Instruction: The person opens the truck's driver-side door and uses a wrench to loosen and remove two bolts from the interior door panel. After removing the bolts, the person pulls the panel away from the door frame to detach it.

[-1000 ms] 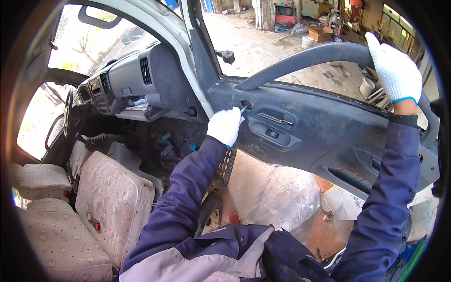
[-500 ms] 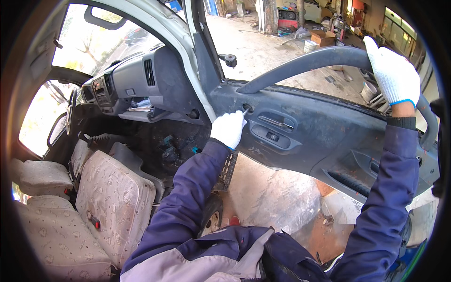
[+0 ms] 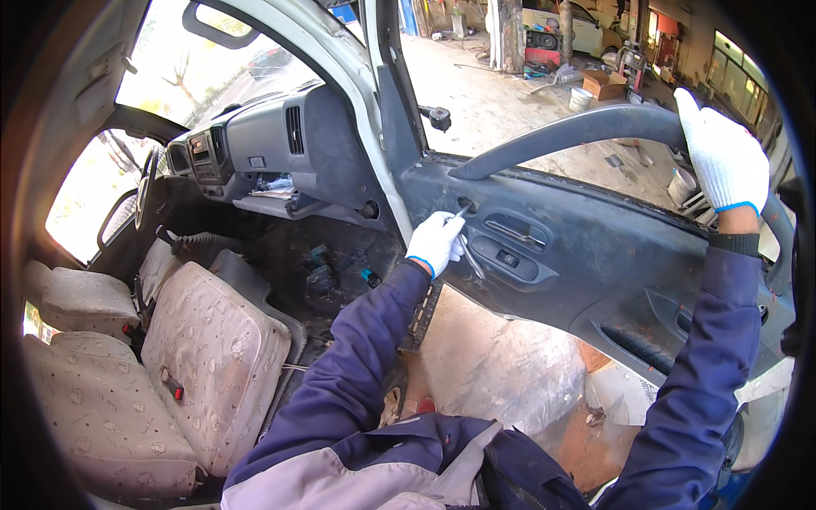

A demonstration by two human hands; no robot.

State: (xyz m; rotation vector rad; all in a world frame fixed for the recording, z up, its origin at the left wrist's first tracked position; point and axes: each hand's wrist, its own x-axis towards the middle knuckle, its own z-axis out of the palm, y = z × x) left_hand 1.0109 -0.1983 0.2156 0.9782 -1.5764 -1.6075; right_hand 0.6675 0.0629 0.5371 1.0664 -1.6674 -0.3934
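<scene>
Left hand (image 3: 435,241) fingers closed around metal tool (image 3: 470,257); right hand (image 3: 723,157) grips door frame (image 3: 561,132).

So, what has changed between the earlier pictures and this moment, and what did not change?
Almost nothing moved. The left hand keeps a thin metal tool pressed at the same spot on the door panel, beside the inner handle. The right hand still grips the top of the window frame. Nothing was picked up or let go. The door remains open, and the seats are as before.

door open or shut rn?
Open. The door panel swings out from the cab, with workshop ground visible below it; right hand grips its frame.
</scene>
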